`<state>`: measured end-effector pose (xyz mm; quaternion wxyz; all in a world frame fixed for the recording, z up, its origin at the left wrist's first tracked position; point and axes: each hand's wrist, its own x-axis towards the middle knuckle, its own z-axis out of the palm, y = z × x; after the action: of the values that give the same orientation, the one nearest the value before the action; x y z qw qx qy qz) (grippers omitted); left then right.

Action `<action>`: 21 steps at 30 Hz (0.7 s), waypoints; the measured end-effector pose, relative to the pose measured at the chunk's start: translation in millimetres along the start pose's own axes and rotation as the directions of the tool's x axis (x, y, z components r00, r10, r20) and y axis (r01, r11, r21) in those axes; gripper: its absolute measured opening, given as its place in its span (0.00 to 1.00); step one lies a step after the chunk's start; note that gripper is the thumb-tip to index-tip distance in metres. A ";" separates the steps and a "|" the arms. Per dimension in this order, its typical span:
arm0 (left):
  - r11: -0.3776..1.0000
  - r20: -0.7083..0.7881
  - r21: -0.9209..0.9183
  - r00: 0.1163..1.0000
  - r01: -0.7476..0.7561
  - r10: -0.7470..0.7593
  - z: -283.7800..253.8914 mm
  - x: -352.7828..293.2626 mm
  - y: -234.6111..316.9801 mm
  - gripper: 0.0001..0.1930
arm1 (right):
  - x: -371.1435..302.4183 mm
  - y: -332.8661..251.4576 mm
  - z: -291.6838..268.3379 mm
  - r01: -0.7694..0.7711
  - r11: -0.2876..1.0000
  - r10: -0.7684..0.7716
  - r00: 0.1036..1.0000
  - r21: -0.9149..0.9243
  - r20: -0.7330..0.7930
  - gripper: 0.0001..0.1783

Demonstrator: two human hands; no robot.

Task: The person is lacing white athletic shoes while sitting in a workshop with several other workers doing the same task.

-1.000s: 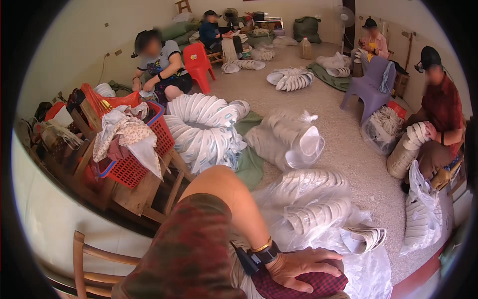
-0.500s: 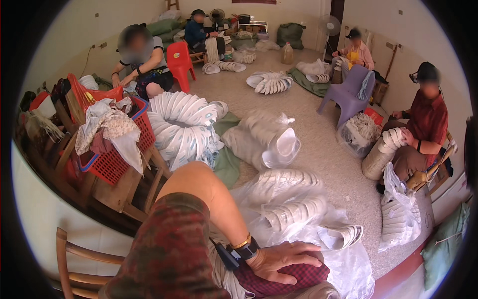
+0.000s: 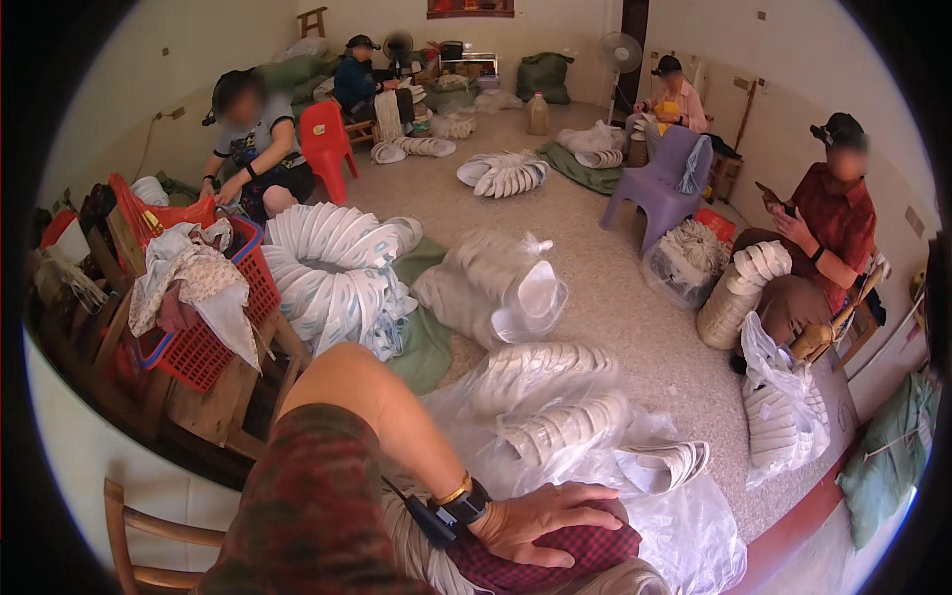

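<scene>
While the spread left hand point(image 3: 526, 523) touches rounded, checked cloth point(image 3: 593, 551), I cannot tell the unseen right's state.

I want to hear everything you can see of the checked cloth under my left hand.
The checked cloth is dark red and black in a small check and looks like woven fabric. It curves over a rounded shape near the bottom of the picture. The left hand rests palm down across it, hiding part. Pale material borders it at the left; what lies underneath cannot be told.
</scene>
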<state>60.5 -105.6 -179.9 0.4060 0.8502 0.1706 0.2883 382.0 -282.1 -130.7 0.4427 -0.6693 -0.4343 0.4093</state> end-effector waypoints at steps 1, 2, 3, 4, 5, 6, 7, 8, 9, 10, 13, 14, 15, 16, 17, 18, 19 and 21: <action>1.000 -0.001 0.010 1.000 -0.007 0.007 0.0 -0.3 -0.8 0.36 | 0.0 1.0 1.1 0.000 1.000 0.000 1.000 0.002 0.000 0.13; 1.000 -0.002 0.020 1.000 -0.012 0.012 0.1 -0.9 -1.4 0.37 | 0.7 2.6 3.0 0.049 0.998 -0.050 0.998 -0.048 -0.032 0.13; 1.000 0.000 0.015 1.000 -0.010 0.010 -1.9 -0.2 0.9 0.37 | -0.1 4.3 4.5 0.090 0.991 -0.097 0.993 -0.101 -0.064 0.13; 1.000 0.031 0.022 1.000 0.000 -0.001 -6.0 0.7 1.4 0.38 | 1.0 5.7 4.9 0.083 0.991 -0.090 0.994 -0.102 -0.065 0.13; 1.000 0.062 0.028 0.998 0.010 -0.012 -11.7 1.9 0.9 0.39 | 4.6 6.6 4.9 0.080 0.994 -0.083 0.996 -0.072 -0.041 0.12; 0.999 0.119 0.028 0.992 0.033 -0.037 -22.6 3.0 3.5 0.42 | 2.0 6.4 2.1 0.060 0.997 -0.062 0.998 -0.051 -0.028 0.12; 0.988 0.158 0.089 0.978 0.126 -0.139 -40.7 -4.2 7.9 0.42 | 3.1 4.8 3.2 0.122 0.991 -0.122 0.993 -0.057 -0.001 0.10; 0.977 0.081 0.145 0.983 0.153 -0.166 -49.7 -22.7 -0.7 0.41 | 1.2 4.7 4.2 0.143 0.987 -0.144 0.989 -0.067 -0.018 0.09; 0.926 0.003 0.228 0.951 0.300 -0.309 -64.7 -47.5 -3.9 0.39 | -0.2 5.7 4.0 0.133 0.991 -0.133 0.991 -0.025 -0.021 0.09; 0.866 -0.105 0.262 0.905 0.426 -0.413 -75.1 -79.2 -9.0 0.32 | -4.2 7.6 1.5 0.124 0.992 -0.123 0.992 0.018 -0.025 0.08; 0.211 0.091 0.509 0.191 0.835 -0.977 -106.3 -230.1 -26.6 0.15 | -0.2 15.8 2.8 0.216 0.973 -0.214 0.976 0.075 -0.032 0.08; -0.262 0.293 0.308 -0.353 0.915 -0.889 -99.6 -232.3 2.3 0.16 | 2.4 15.5 3.5 0.216 0.974 -0.213 0.976 0.073 -0.050 0.08; -0.260 0.292 0.307 -0.351 0.916 -0.890 -97.5 -233.1 0.9 0.16 | 2.3 10.4 5.7 0.191 0.979 -0.190 0.981 0.065 -0.027 0.08; -0.250 0.304 0.298 -0.340 0.921 -0.890 -95.2 -234.1 -0.6 0.16 | 2.4 7.6 6.0 0.167 0.984 -0.167 0.986 0.057 -0.004 0.08; -0.240 0.315 0.290 -0.329 0.927 -0.890 -92.9 -235.4 -2.3 0.16 | 4.9 10.4 6.0 0.208 0.977 -0.208 0.978 0.033 -0.006 0.08; -0.225 0.328 0.288 -0.316 0.931 -0.890 -91.9 -232.9 -3.6 0.16 | 2.0 10.0 4.0 0.208 0.978 -0.208 0.978 0.030 -0.014 0.08; -0.210 0.341 0.286 -0.304 0.935 -0.890 -90.9 -231.3 -5.8 0.16 | -0.9 9.0 2.2 0.184 0.983 -0.184 0.983 -0.004 -0.025 0.09; -0.188 0.361 0.277 -0.284 0.942 -0.888 -88.9 -236.6 -12.2 0.16 | -3.3 9.9 2.0 0.159 0.987 -0.161 0.986 -0.034 -0.036 0.09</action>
<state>-179.5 -169.5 -227.9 0.5527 0.4163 0.6458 -0.3227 381.4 -287.0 -140.1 0.4720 -0.6467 -0.4843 0.3528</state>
